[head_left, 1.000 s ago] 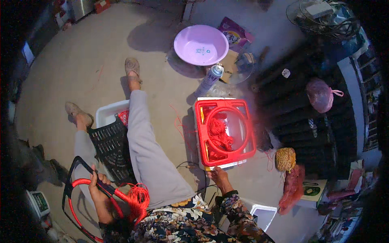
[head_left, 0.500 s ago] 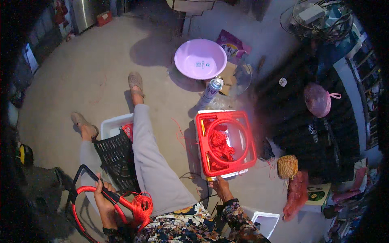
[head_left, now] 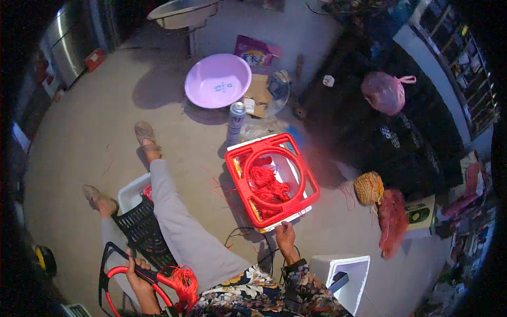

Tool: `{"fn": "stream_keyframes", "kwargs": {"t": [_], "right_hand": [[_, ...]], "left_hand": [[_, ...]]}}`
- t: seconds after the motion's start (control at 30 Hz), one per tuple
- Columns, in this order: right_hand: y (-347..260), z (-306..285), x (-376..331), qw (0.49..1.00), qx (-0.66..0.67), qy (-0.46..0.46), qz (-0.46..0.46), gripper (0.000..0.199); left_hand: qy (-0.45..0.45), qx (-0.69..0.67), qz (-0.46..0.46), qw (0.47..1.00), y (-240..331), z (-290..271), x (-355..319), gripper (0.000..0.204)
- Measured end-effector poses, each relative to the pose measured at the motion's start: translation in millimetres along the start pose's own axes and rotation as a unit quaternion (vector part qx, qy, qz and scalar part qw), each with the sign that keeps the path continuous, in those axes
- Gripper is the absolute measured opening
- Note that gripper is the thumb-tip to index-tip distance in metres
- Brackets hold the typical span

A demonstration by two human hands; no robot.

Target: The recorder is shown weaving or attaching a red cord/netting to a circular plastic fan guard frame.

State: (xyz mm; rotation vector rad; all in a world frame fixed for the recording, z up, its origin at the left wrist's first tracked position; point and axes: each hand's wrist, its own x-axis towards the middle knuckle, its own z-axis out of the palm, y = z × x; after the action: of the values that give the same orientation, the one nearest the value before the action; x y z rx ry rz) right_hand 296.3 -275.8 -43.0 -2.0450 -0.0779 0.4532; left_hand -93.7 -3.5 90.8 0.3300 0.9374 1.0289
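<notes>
My left hand (head_left: pixel 138 274) is wrapped round a black looped frame (head_left: pixel 107 264) partly covered in red, at the lower left. A bundle of red cord (head_left: pixel 182 285) hangs against that frame, beside my thigh. My right hand (head_left: pixel 285 240) is closed, fingertips drawn together, at the near edge of a white box (head_left: pixel 296 215); what it pinches, if anything, is hidden. Over that box lies a red plastic frame (head_left: pixel 311 194) with a round opening. Tangled red cord (head_left: pixel 268 184) shows through the opening.
A black slatted basket (head_left: pixel 140 224) rests between my legs, by a white tub (head_left: pixel 129 195). Beyond the box stand a spray can (head_left: pixel 235 122) and a lilac basin (head_left: pixel 198 87). An open white foam box (head_left: pixel 364 274) is near my right elbow; a red mesh bag (head_left: pixel 393 224) lies farther right.
The view has swung right, so most things sit farther left in it. My right hand stays by the box's near edge, and my left hand still grips the black looped frame.
</notes>
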Motion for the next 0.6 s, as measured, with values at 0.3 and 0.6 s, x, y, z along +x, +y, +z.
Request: {"fn": "stream_keyframes", "kwargs": {"t": [0.3, 0.6], "right_hand": [[-95, 17, 18, 0.913, -0.249, -0.023, -0.322, 0.050], [-78, 61, 64, 0.891, -0.374, -0.124, -0.224, 0.068]], "left_hand": [[-0.021, 0.074, -0.023, 0.997, -3, 33, 8, 0.034], [-0.043, 0.143, 0.039, 0.988, -18, 49, -4, 0.037]]}}
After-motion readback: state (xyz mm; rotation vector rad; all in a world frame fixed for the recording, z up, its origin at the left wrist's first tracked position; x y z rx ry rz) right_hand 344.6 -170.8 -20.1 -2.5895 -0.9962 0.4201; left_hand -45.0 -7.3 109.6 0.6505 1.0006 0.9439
